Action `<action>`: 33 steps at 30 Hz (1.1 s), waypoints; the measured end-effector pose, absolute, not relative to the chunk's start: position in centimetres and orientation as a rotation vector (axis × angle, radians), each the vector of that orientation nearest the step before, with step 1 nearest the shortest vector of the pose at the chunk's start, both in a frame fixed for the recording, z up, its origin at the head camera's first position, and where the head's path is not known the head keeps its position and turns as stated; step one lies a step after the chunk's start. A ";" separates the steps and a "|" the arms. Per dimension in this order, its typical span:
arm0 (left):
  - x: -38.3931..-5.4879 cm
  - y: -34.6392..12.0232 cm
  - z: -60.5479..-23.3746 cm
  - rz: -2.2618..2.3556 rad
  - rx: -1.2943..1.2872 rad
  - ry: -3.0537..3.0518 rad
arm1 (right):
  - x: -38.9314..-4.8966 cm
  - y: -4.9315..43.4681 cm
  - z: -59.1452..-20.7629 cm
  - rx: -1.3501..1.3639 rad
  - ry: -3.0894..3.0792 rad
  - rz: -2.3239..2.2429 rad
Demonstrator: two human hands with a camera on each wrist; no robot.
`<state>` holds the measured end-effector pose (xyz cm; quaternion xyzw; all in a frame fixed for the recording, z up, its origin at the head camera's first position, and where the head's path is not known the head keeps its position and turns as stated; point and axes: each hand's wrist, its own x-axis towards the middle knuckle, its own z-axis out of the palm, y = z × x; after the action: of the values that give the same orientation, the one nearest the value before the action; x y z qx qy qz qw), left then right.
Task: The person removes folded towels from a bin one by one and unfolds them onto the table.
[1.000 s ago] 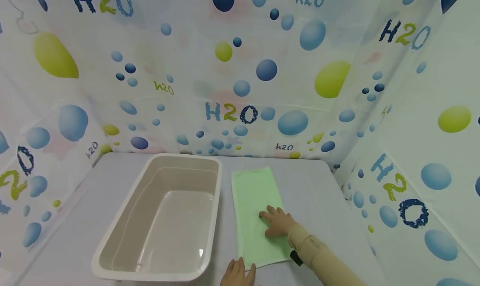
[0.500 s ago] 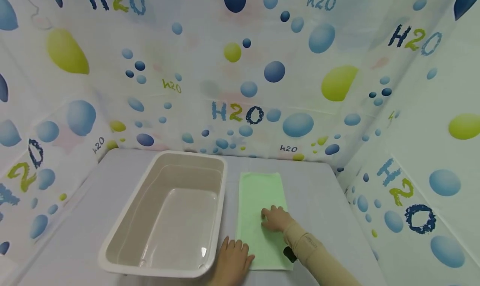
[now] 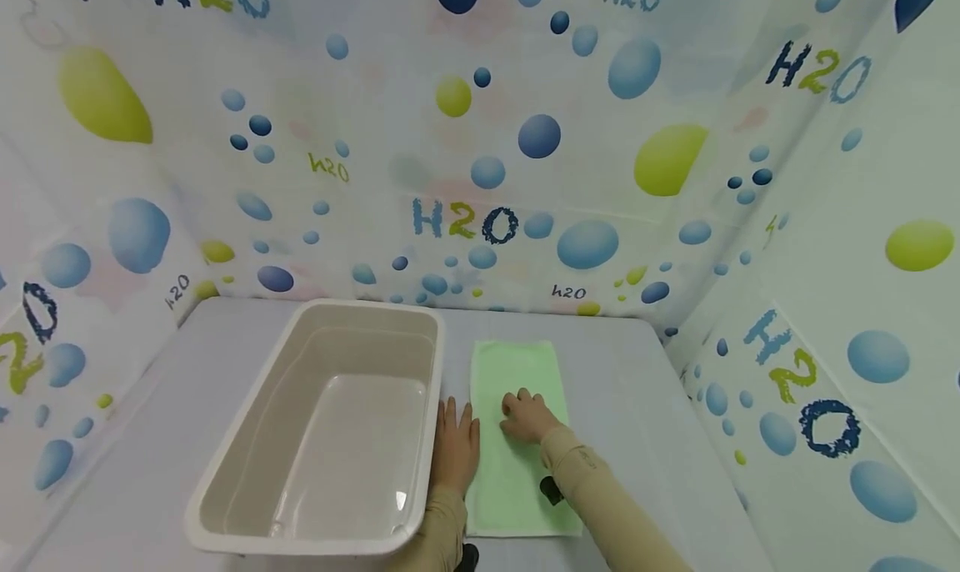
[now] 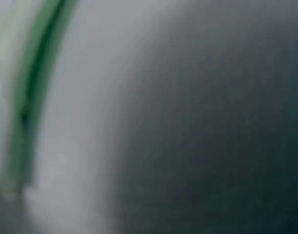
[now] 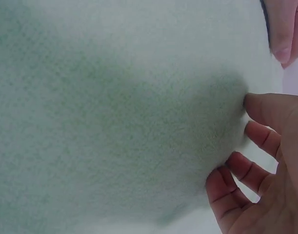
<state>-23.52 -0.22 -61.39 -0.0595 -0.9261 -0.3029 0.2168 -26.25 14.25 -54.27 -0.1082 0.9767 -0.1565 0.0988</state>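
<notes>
A light green towel, folded into a long strip, lies flat on the table to the right of a beige basin. My right hand rests on its middle with bent fingers, and in the right wrist view the fingertips touch the fuzzy cloth, thumb apart from them. My left hand lies with straight fingers between the basin and the towel's left edge, fingertips pointing away from me. In the left wrist view the towel's layered edge shows at the left; the rest is blurred and dark. Neither hand grips the towel.
The deep beige basin stands left of my left hand, its rim close beside it. Both rest on a pale cloth-covered table. A white curtain printed with drops and "H2O" hangs behind and at both sides.
My left hand has moved from the towel's near end forward along its left side. The right hand's spread fingers have drawn in and bent on the towel. The towel's edges lie straighter.
</notes>
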 end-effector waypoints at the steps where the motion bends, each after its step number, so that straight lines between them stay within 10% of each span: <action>1: -23.7 -0.3 -61.2 -0.858 -0.158 -2.575 | -26.5 14.2 -54.2 -0.320 2.889 -0.460; 33: -23.1 -1.3 -61.6 -0.951 -0.327 -2.381 | -27.7 9.6 -54.2 -0.426 3.019 -0.282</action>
<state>-23.15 -1.31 -61.62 -0.1218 -0.8858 -0.3537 0.2746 -27.68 9.65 -54.18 -0.1390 0.9852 -0.0921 0.0400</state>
